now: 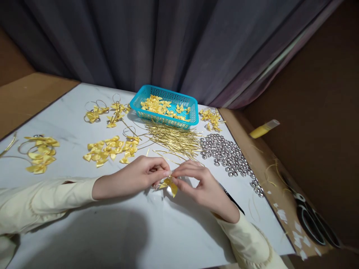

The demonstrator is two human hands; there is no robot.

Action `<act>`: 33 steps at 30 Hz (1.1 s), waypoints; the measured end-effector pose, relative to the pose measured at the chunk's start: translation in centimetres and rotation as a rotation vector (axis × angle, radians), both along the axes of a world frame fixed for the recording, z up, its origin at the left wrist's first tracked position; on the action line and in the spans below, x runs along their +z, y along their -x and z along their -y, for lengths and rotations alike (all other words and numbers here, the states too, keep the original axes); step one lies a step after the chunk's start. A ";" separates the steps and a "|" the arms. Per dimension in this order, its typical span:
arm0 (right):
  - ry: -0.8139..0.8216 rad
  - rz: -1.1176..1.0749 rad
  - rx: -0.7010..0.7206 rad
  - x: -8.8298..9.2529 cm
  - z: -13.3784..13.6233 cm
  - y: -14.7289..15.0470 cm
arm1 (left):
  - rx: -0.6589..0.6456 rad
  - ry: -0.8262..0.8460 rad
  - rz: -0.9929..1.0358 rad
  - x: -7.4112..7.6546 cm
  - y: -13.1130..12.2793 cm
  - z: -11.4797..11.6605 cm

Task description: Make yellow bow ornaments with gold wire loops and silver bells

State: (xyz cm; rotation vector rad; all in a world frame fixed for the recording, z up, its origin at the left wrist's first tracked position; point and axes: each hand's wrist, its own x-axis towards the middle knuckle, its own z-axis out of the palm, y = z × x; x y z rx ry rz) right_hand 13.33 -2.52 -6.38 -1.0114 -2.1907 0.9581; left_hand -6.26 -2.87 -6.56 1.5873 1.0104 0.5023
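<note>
A yellow ribbon bow (169, 184) is held low over the white tabletop between my two hands. My left hand (150, 172) pinches at its upper left edge, thumb and index finger pressed together. From the right, my right hand (198, 180) grips the bow between thumb and fingers. Whatever fine piece lies between the fingertips is too small to make out. Just beyond the hands lies a heap of gold wire ties (176, 140). Many silver beads (224, 153) are spread to the right of it.
A blue plastic basket (165, 120) with yellow bows stands at the back. Bow clusters (108, 149) lie on the left, more bows (211, 118) at the back right. Scissors (311, 220) and a yellow-filled tube (263, 129) are at the right. A dark thin tool (234, 201) lies beneath my right wrist.
</note>
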 end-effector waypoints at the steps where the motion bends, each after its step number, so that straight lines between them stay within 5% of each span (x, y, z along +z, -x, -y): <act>1: -0.005 0.005 -0.002 -0.1 0.0 0.0 | -0.002 -0.003 -0.001 0.0 0.0 0.0; 8: -0.096 0.056 -0.006 -0.4 0.0 -0.2 | -0.010 0.054 -0.052 0.2 -0.2 -0.1; 18: -0.576 0.295 -0.066 -1.7 -0.1 -0.1 | 0.044 0.183 0.001 -0.4 -0.6 -0.5; 22: -0.431 0.192 -0.132 -1.5 -0.5 -0.2 | 0.126 0.253 0.179 -1.2 -0.5 -1.1; 27: 0.032 0.051 -0.272 -1.9 -1.8 -0.8 | 0.207 0.331 0.319 -2.8 -0.1 -2.0; 33: 0.048 0.097 -0.241 -2.7 -2.3 -0.8 | 0.226 0.234 0.312 -4.7 -0.3 -1.7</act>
